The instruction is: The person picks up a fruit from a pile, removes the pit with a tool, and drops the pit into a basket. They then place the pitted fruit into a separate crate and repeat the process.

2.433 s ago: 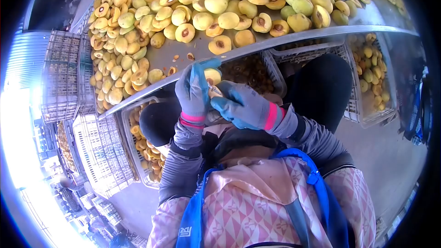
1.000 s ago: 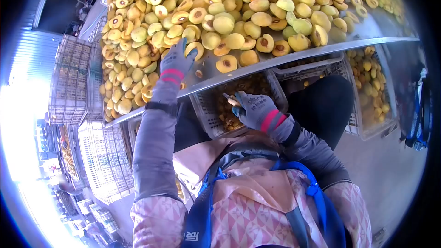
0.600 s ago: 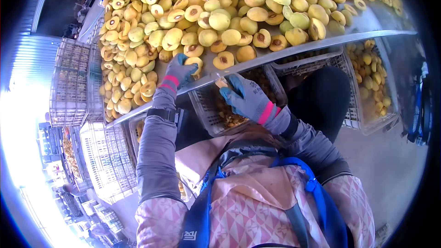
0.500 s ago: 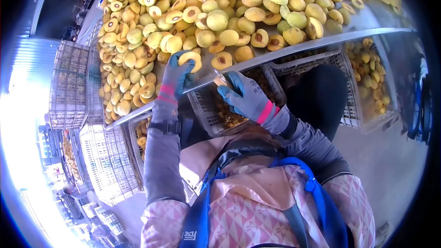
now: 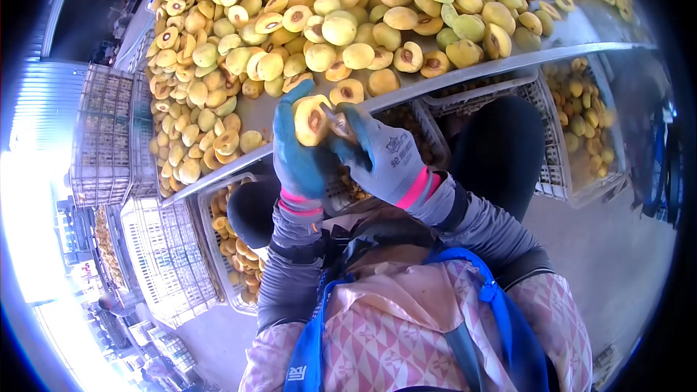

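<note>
A yellow fruit half with a brown pit hollow faces up in my left hand, whose gloved fingers and palm hold it from the left. My right hand, in a grey and blue glove, is closed around a small tool. The tool's tip touches or lies very close to the right side of the fruit half; the fingers partly cover it. Just beyond both hands, another fruit half lies cut side up near the edge of the metal table.
Many halved fruits are heaped on the table. Beneath its edge stand crates of fruit, one at the right and one at the left. White crates are stacked at the left. My knees are under the table edge.
My left hand has moved right and toward my body, turning the fruit half so its pit hollow shows. My right hand has shifted slightly left, bringing the tool to the fruit.
</note>
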The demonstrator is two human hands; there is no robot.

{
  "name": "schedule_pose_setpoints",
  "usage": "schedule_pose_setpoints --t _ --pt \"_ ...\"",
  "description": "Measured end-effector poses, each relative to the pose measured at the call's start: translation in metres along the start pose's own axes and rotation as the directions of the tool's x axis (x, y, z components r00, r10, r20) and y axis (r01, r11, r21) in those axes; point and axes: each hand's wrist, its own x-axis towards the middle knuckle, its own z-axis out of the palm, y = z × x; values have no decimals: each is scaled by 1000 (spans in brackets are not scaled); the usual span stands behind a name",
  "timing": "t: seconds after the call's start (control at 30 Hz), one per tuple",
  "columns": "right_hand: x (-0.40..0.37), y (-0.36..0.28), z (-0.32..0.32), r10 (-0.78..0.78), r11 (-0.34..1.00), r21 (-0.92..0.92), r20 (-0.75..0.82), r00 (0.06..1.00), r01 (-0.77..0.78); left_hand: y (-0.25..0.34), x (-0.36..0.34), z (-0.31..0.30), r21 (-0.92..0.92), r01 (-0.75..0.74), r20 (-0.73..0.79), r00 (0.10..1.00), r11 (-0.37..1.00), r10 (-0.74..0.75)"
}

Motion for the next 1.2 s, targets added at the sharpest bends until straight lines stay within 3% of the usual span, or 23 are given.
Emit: schedule_pose_setpoints --t 0.07,0.13,0.17,0.2,0.23,0.3,0.33,0.4,0.57,0.63,0.67,0.7,0.77,0.83,0.87,0.97,1.03,1.07,1.1,1.17,1.2 --pt "0 -2 -2 -40 998 -48 -13 999 39 -2 -2 8 -95 44 -28 998 995 -47" --pt "-2 -4 -4 14 992 -128 90 996 -2 -5 -6 13 -188 87 -52 994 978 -98" --pt "-3 -5 -5 16 992 -129 91 996 -4 -7 -8 15 -458 203 -50 966 866 -253" --pt "-5 -7 -7 62 994 -93 127 990 -50 -7 -10 16 -688 286 -3 918 667 -397" --pt "-6 -8 -8 104 994 -58 166 981 -95 -5 -12 18 -689 288 -4 917 666 -400" --pt "-6 -8 -7 90 996 -19 164 982 -88 0 -13 22 -489 215 -84 953 845 -291" --pt "-6 -7 -7 77 997 19 161 984 -81 -1 -13 23 -490 215 -83 953 845 -291" --pt "-7 -5 -6 53 998 33 146 988 -59 -4 -15 24 -184 41 -175 982 982 -74" --pt "-7 -2 -8 -31 999 -20 141 989 34 -3 -15 16 -401 202 -69 966 893 -250" --pt "-6 -3 -8 106 970 191 222 969 -150 -5 -17 15 -453 234 -42 958 860 -282" --pt "-7 -1 -5 100 970 194 219 971 -144 -12 -19 19 -234 66 -137 986 970 -100" --pt "-9 0 -1 65 970 220 173 983 -103 -13 -19 22 10 -99 -184 978 995 99" --pt "-11 -1 -3 32 968 244 125 992 -62 -8 -21 23 -73 -38 -209 978 997 22" --pt "-8 -13 -16 12 997 70 200 980 -26 -8 -23 22 -1 -55 -221 974 998 53" --pt "-10 -12 -13 13 997 71 201 979 -28 -11 -24 24 -118 -28 -222 975 993 1" --pt "-12 -6 -10 -1 1000 15 176 984 -2 -12 -23 21 -59 -77 -189 980 995 65" --pt "-9 -5 -9 89 940 304 213 973 -153 -16 -27 24 -136 -117 -214 973 984 86" --pt "-9 -8 -10 88 940 305 215 973 -152 -19 -30 25 -226 -71 -234 972 972 17" --pt "-9 -12 -13 55 967 236 184 981 -98 -19 -30 26 -315 -29 -246 968 949 -52" --pt "-13 -13 -13 26 985 164 162 986 -53 -17 -30 24 -278 -59 -256 967 959 -14" --pt "-14 -11 -13 16 997 69 180 984 -29 -14 -28 20 -166 -37 -218 976 985 0"
